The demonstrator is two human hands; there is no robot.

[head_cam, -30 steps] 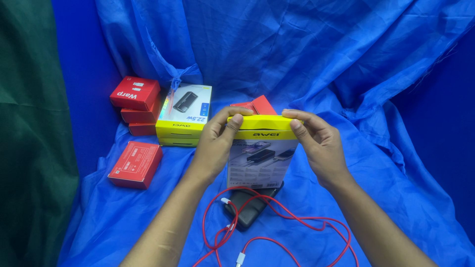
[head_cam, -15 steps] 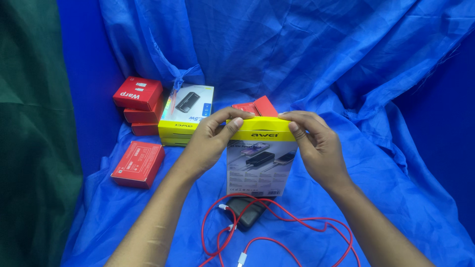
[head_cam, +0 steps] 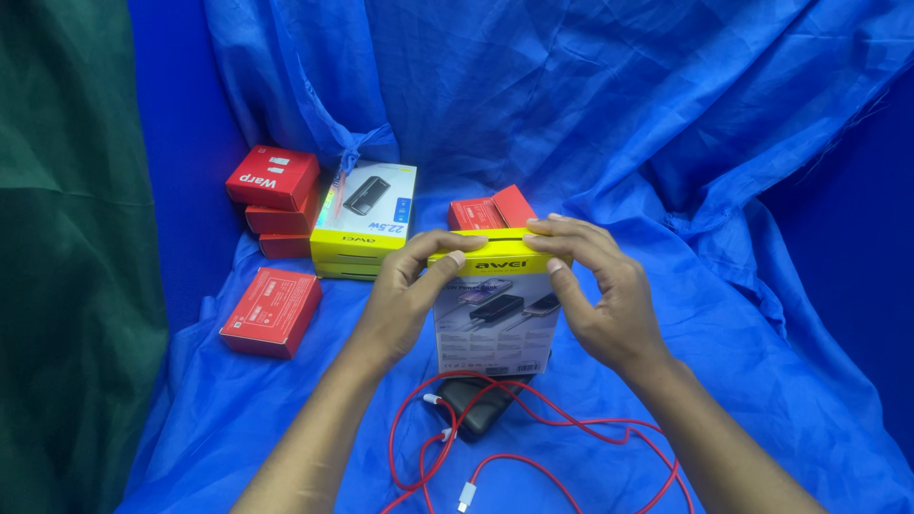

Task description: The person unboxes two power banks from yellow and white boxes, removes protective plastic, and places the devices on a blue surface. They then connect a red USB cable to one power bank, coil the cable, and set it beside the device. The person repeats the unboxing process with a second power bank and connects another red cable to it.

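A yellow and grey product box (head_cam: 495, 324) stands upright on the blue cloth in the middle. My left hand (head_cam: 405, 295) grips its top left corner, thumb and fingers over the yellow lid. My right hand (head_cam: 600, 290) holds the top right, fingers curled over the lid edge. In front of the box lies a black power bank (head_cam: 479, 407) with a red cable (head_cam: 533, 447) looped around it, ending in a white plug (head_cam: 466, 496).
A stack of yellow boxes (head_cam: 367, 217) sits behind on the left. Red boxes (head_cam: 273, 184) are stacked at the far left, another red box (head_cam: 271, 311) lies nearer, and one (head_cam: 490, 210) sits behind my hands. Blue cloth (head_cam: 724, 286) drapes all around; green cloth (head_cam: 67, 286) hangs left.
The box has stayed upright between both hands. My fingers have shifted slightly along the yellow lid; the view has dropped a little.
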